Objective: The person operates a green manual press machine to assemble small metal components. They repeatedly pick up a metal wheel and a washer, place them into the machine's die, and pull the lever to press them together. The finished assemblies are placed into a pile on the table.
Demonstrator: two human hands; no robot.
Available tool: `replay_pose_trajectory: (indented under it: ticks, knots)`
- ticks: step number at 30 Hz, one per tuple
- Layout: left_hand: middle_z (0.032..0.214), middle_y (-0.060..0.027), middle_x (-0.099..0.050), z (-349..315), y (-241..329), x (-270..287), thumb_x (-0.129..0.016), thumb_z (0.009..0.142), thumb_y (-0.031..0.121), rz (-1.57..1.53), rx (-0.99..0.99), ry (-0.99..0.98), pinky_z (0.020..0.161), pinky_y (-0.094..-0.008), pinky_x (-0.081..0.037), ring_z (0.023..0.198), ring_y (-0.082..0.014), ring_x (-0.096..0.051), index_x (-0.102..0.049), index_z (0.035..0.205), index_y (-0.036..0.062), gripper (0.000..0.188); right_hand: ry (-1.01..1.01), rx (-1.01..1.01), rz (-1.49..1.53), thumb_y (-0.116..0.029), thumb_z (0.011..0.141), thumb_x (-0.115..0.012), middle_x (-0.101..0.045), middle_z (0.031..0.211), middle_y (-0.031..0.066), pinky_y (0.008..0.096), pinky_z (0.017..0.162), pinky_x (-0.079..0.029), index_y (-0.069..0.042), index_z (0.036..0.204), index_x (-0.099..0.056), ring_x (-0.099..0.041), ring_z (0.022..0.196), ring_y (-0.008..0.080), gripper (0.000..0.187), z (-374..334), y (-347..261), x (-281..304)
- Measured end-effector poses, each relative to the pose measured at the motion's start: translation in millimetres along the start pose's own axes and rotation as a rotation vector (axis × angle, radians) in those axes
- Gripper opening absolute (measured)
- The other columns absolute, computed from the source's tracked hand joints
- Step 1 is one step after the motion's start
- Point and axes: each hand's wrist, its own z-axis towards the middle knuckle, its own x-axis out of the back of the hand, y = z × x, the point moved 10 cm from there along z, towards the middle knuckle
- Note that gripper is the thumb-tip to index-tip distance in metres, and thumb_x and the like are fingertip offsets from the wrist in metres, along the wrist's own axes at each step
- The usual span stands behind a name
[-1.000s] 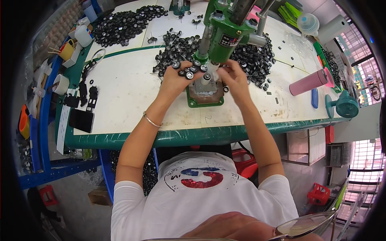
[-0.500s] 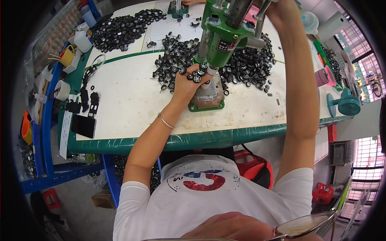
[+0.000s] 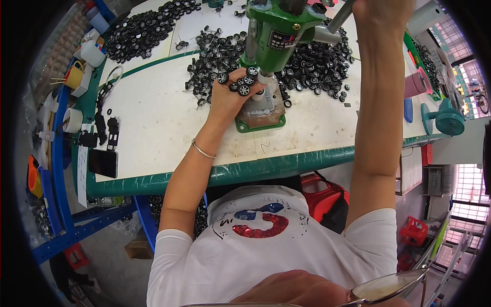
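L. hand (image 3: pixel 227 100): front-left of grn press (image 3: pixel 266 56), grip clamped on small blk wheels (image 3: pixel 244 90), prob. bunched to keep several handy. R. hand (image 3: pixel 381 15): by lever (image 3: pixel 341 19), right of press; grip cropped, can't tell. Loose wheels (image 3: pixel 319 66): heaped behind press, likely for easy reach

White worktable (image 3: pixel 158 117) with a green edge (image 3: pixel 286 168). On it, small black wheels (image 3: pixel 318 66) lie heaped either side of a green press (image 3: pixel 273 46), another pile (image 3: pixel 146 33) farther left; a flat black device (image 3: pixel 103 163) rests near the front-left corner.
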Motion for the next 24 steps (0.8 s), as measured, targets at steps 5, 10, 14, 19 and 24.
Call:
replay_pose_trajectory:
  ticks: [5,10,14,19,24]
  knots:
    - [0.091,-0.0036,-0.070,-1.2,7.1,-1.0,-0.081,0.069,0.009,0.037,-0.051,-0.005,0.074,-0.0251,-0.049,0.078,-0.0099,-0.062,-0.071,0.093,0.0007,0.027,-0.102,0.320,0.076,-0.026,0.093,-0.054,-0.028,0.053,-0.0090,0.0187,0.033,-0.017,-0.017,0.067,-0.037,-0.021,0.039,0.0019,0.033,-43.0,-53.7,-9.0]
    - [0.084,-0.0043,-0.070,-4.3,-1.4,-2.6,-0.081,0.069,0.010,-0.024,0.059,0.005,0.070,-0.0245,-0.049,0.073,-0.0085,-0.061,-0.072,0.094,0.0019,0.028,-0.301,0.242,0.297,-0.018,0.091,-0.044,-0.037,0.054,-0.0005,0.0252,0.041,-0.027,-0.010,0.062,-0.043,-0.032,0.044,0.0098,0.030,-48.9,-43.6,8.7]
    - [0.092,-0.0076,-0.070,-8.7,-22.0,-4.3,-0.080,0.070,0.004,-0.134,0.279,-0.029,0.076,-0.0235,-0.052,0.079,-0.0103,-0.065,-0.070,0.095,-0.0026,0.028,0.132,0.269,0.095,-0.018,0.089,-0.044,-0.019,0.050,-0.0027,0.0256,0.040,-0.012,-0.012,0.058,-0.026,-0.013,0.042,0.0075,0.036,-57.0,-46.4,9.4]
    - [0.092,-0.0067,-0.070,-4.2,-25.4,-3.4,-0.081,0.071,0.010,-0.068,0.290,-0.032,0.075,-0.0236,-0.050,0.079,-0.0099,-0.063,-0.069,0.095,-0.0018,0.029,0.120,0.004,0.065,-0.017,0.089,-0.052,-0.027,0.056,-0.0026,0.0243,0.044,-0.019,-0.011,0.062,-0.033,-0.024,0.048,0.0073,0.034,-26.8,-17.8,1.4]
    - [0.091,-0.0072,-0.068,-10.3,-6.3,2.8,-0.080,0.072,0.011,-0.022,0.316,0.047,0.073,-0.0237,-0.050,0.077,-0.0105,-0.063,-0.067,0.099,0.0008,0.031,-0.056,-0.287,0.223,-0.019,0.093,-0.057,-0.038,0.055,-0.0093,0.0180,0.037,-0.026,-0.014,0.074,-0.052,-0.034,0.042,0.0020,0.021,27.8,67.8,-2.3]
